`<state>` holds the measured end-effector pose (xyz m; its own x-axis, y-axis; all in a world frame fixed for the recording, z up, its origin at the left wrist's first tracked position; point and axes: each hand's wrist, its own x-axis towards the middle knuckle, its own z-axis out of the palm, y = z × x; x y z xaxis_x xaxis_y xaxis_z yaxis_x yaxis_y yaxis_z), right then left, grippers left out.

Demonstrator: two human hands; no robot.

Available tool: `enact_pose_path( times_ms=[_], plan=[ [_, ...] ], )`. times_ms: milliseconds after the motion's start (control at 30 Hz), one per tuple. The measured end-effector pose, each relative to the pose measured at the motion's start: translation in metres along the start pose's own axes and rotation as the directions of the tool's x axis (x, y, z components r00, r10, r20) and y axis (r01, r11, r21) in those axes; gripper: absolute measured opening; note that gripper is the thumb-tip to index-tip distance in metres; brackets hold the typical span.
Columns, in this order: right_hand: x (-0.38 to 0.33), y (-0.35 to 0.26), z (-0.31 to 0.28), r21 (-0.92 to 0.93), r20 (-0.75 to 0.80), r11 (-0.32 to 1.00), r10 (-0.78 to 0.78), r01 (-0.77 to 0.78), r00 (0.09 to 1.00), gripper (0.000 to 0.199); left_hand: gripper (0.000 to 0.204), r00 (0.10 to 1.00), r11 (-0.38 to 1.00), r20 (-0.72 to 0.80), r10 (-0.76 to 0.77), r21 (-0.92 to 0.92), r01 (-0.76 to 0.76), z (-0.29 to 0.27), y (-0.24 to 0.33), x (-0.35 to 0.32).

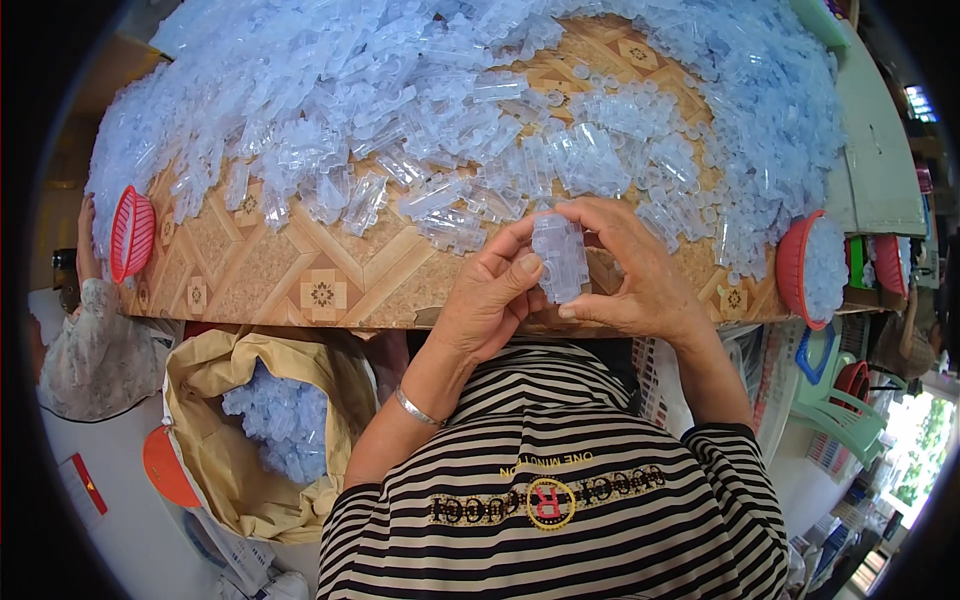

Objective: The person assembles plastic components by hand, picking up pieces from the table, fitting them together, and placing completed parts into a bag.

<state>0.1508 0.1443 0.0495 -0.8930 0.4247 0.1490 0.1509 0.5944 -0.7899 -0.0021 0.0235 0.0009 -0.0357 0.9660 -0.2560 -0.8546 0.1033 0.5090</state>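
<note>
Your left hand point(492, 300) pinches the clear plastic piece point(562, 258) at left — right hand point(645, 275) clasping its ends, long axis pointing outward.

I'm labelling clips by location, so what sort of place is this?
Probably a small workshop handling plastic parts: clear plastic pieces lie heaped across a patterned table, more sit in a tan bag, and a red basket of similar pieces stands at right.

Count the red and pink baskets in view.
3: a pink basket at the left end of the table, a red basket at its right end, and another red basket farther right. Others may be hidden; the red object near the green chair is unclear.
</note>
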Motion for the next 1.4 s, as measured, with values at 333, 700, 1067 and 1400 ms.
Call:
enact_pose_path(
  times_ms=[333, 700, 1067, 1400],
  plan=[
    [-0.003, -0.011, 0.0, 0.026, 0.012, 1.0, 0.004, -0.005, 1.0, 0.078, 0.056, 1.0, 0.994, 0.004, 0.025, 0.103, -0.025, 0.001, 0.004, -0.002],
    [-0.01, -0.003, 0.01, -0.038, -0.084, 0.997, -0.075, 0.072, 0.994, 0.081, 0.061, 0.995, 0.958, 0.076, 0.069, 0.273, -0.087, 0.003, 0.005, -0.003],
    [-0.009, 0.004, 0.017, 0.046, -0.096, 0.996, 0.08, -0.076, 0.992, 0.083, 0.057, 0.999, 0.984, 0.033, -0.005, 0.177, -0.001, -0.005, -0.001, 0.002],
    [-0.009, 0.001, 0.021, 0.026, -0.104, 0.991, 0.131, -0.129, 0.986, 0.081, 0.062, 0.999, 0.972, 0.029, -0.028, 0.233, 0.02, -0.006, -0.004, 0.004]
  ],
)
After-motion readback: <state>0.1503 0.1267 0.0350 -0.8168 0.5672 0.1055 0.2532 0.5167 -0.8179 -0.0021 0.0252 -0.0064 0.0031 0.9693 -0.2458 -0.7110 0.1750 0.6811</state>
